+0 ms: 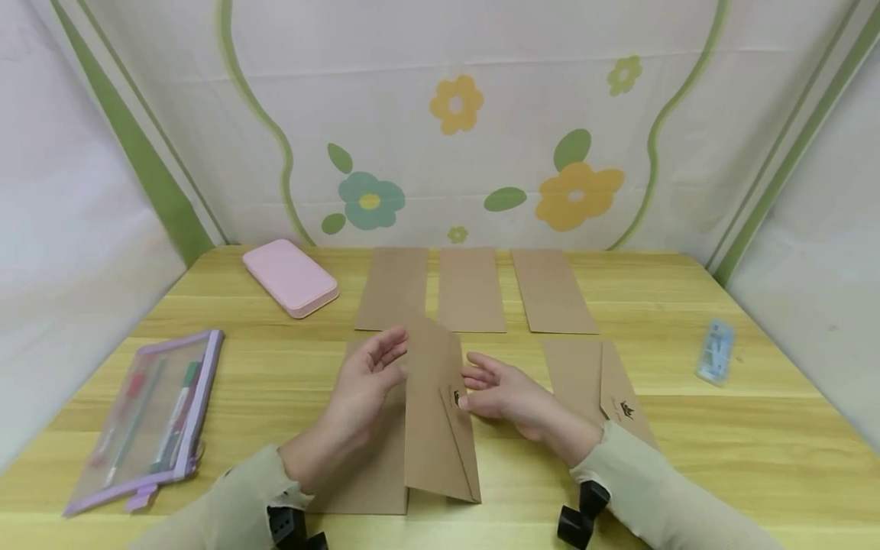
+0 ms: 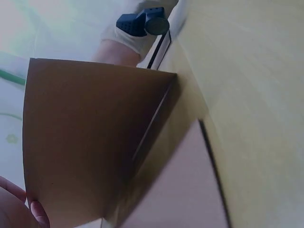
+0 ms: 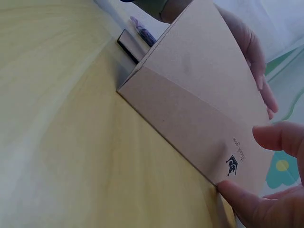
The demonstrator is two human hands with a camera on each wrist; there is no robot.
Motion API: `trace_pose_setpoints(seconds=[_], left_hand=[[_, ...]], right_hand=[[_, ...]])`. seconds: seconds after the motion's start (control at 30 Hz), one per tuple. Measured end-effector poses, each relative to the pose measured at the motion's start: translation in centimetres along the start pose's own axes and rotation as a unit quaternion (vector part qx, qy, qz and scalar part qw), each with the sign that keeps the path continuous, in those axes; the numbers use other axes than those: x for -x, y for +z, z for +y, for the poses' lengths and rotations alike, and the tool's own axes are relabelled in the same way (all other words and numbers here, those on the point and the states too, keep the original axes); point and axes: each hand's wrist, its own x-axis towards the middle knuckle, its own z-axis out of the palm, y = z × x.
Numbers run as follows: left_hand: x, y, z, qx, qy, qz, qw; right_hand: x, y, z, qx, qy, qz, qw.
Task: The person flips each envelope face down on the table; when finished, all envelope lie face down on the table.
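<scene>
A kraft-paper envelope (image 1: pixel 433 428) stands tilted on edge between both hands, its flap side with a small black crown print facing right. My left hand (image 1: pixel 360 389) grips it at the left edge, fingers curved and partly hidden behind it in the right wrist view. My right hand (image 1: pixel 505 397) holds the right edge, with the thumb over the front beside the print; in the right wrist view its fingers (image 3: pixel 280 135) lie around the printed corner. Beneath the left hand another plain brown envelope (image 1: pixel 364 481) lies flat.
Three flat brown envelopes (image 1: pixel 471 294) lie in a row at the back. At right an envelope (image 1: pixel 574 374) rests flap up, with a small blue packet (image 1: pixel 716 351) beyond. On the left are a pink case (image 1: pixel 292 276) and a purple-edged mesh pouch (image 1: pixel 206 412) of pens.
</scene>
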Motion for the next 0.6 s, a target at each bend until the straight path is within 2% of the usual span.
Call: trace_pose_setpoints(seconds=[0.2,0.5,0.6], left_hand=[[-0.6,1.0,0.7,-0.014,0.022,-0.008,0.9996],[-1.5,2.9,1.2,-0.052,0.056,-0.053,0.9956],[-1.7,3.4,1.3,-0.06,0.053,-0.063,0.9948]], right_hand=[[-0.6,0.1,-0.3,-0.04,-0.001,-0.012,0.9991],[-0.6,0.1,-0.1,-0.075,-0.006,-0.013,0.9971],[-0.6,0.2,0.0,-0.08,-0.009,-0.011,0.9967]])
